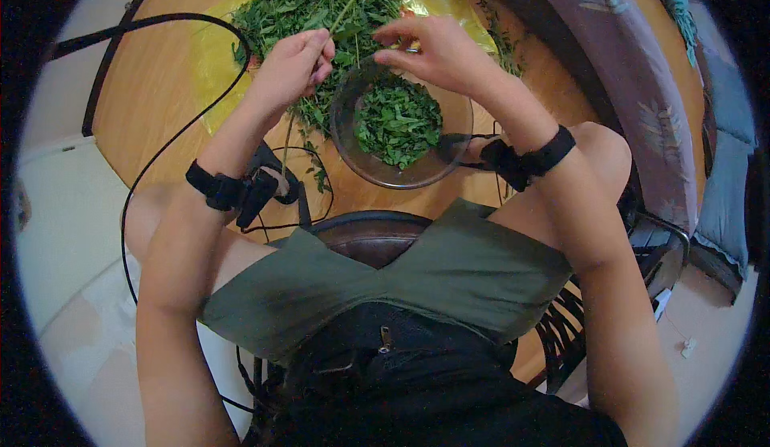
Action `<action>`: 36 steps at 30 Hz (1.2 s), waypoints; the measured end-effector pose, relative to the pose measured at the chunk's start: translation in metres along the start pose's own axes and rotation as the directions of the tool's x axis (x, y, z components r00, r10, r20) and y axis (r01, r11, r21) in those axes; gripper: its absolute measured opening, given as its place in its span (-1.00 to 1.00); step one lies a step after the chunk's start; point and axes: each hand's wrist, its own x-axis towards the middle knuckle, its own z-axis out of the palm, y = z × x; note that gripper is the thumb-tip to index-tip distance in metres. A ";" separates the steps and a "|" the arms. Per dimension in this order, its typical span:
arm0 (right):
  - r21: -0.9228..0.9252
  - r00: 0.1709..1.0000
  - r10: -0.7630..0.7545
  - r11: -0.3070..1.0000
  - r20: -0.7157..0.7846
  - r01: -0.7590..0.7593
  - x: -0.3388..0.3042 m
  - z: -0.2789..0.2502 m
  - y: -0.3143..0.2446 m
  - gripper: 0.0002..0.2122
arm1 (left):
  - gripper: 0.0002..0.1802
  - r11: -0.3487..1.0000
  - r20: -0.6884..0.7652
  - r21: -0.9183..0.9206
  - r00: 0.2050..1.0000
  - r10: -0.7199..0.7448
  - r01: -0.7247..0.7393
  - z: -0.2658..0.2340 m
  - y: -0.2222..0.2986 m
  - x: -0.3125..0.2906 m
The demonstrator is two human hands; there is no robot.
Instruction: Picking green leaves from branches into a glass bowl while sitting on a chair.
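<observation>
My left hand (298, 63) is closed around a long green plant stem (348, 6). The stem slants up and to the right from the fist, and its thin lower end hangs below. Level with it on the right, my right hand (429, 52) is over the far rim of a clear bowl (459, 118). Its thumb and fingers are bent but apart, with nothing visible between them. Picked green leaves (399, 118) lie in the bowl. Beyond both hands rises a big heap of leafy green stems (301, 6).
Yellow plastic sheeting (215, 86) lies under the heap on the wooden floor (160, 86). A black cable (152, 158) loops down the left side. Bedding (634, 86) hangs along the right. Loose sprigs (505, 46) lie right of the sheeting. My knees flank the bowl.
</observation>
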 end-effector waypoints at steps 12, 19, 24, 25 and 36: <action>0.283 0.994 0.054 0.959 -0.095 -0.025 0.015 0.012 -0.013 -0.79 | -0.73 0.839 0.424 -0.466 0.903 -0.066 0.280 0.001 0.011 -0.005; 0.323 0.993 0.102 0.943 -0.051 -0.081 0.014 0.007 -0.021 -0.80 | -0.78 0.994 0.085 -0.111 0.996 -0.005 0.015 0.018 0.010 -0.011; 0.291 0.997 0.053 0.956 -0.055 -0.035 0.013 0.013 -0.021 -0.86 | -0.82 0.994 -0.012 -0.037 0.995 0.103 -0.103 0.022 -0.001 -0.006; 0.308 0.997 0.066 0.950 -0.039 -0.051 0.013 0.014 -0.021 -0.86 | -0.83 0.993 -0.010 -0.064 0.995 0.095 -0.095 0.020 -0.001 -0.004; 0.182 0.995 0.093 0.980 -0.041 -0.084 0.012 0.021 -0.013 -0.71 | -0.84 0.986 0.078 -0.011 0.983 0.167 -0.167 0.017 -0.007 0.000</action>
